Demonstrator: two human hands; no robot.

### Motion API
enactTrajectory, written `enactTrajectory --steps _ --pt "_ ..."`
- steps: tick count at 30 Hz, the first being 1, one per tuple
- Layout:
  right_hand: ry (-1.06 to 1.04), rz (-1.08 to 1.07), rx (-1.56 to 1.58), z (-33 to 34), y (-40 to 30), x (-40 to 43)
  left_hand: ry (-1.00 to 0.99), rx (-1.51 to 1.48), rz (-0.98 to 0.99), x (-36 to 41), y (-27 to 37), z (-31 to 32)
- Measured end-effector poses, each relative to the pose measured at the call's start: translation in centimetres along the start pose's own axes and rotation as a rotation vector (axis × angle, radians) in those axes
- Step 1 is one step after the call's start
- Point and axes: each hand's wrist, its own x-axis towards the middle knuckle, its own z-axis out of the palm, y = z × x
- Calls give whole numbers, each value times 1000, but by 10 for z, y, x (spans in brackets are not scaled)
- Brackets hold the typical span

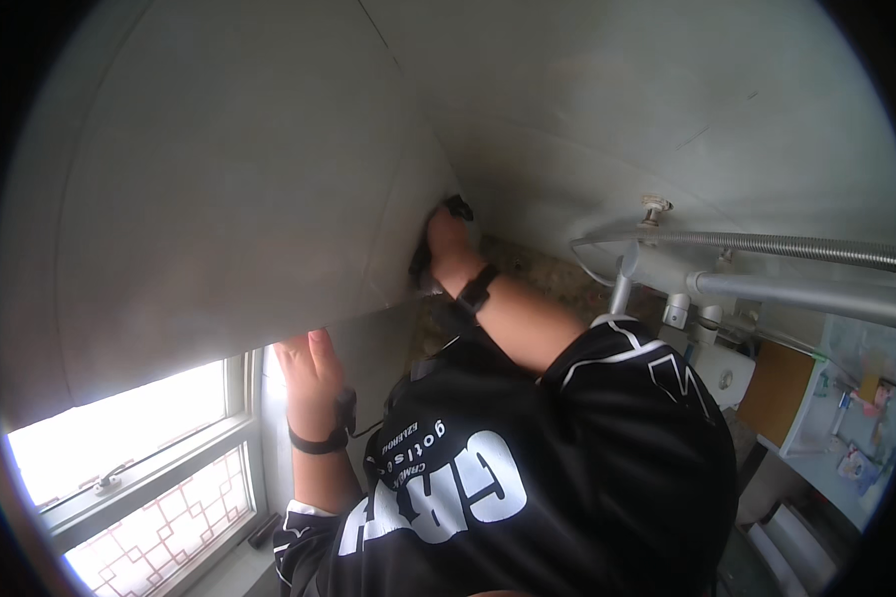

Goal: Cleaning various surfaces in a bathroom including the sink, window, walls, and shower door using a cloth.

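A large pale grey panel (224, 224) fills the upper left and meets a pale wall (605, 89) in a corner. My left hand (312, 366) is raised to the panel's lower edge, thumb at the edge. Its fingertips are hidden there, so their grip does not show. Farther right, my right hand (448, 242) is up at the corner and closed around a dark object (459, 207). Parts of that object stick out on both sides of the hand, too blurred to identify. Black straps with small boxes circle both wrists.
Below the panel, at left, is a bright window (149, 440) with a metal frame and latch. To the right run a corrugated metal hose (776, 242) and a thick silver pipe (791, 291), under a wall fitting (653, 209). A shelf (829, 440) with small items stands lower right.
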Motion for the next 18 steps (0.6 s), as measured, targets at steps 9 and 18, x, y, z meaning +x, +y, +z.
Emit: enactTrajectory --steps 9,18 --pt "-327 -1433 -243 69 -118 -143 334 -137 179 -1 1 21" --pt "172 -1112 -533 6 -7 -3 -61 37 -39 2 15 1"
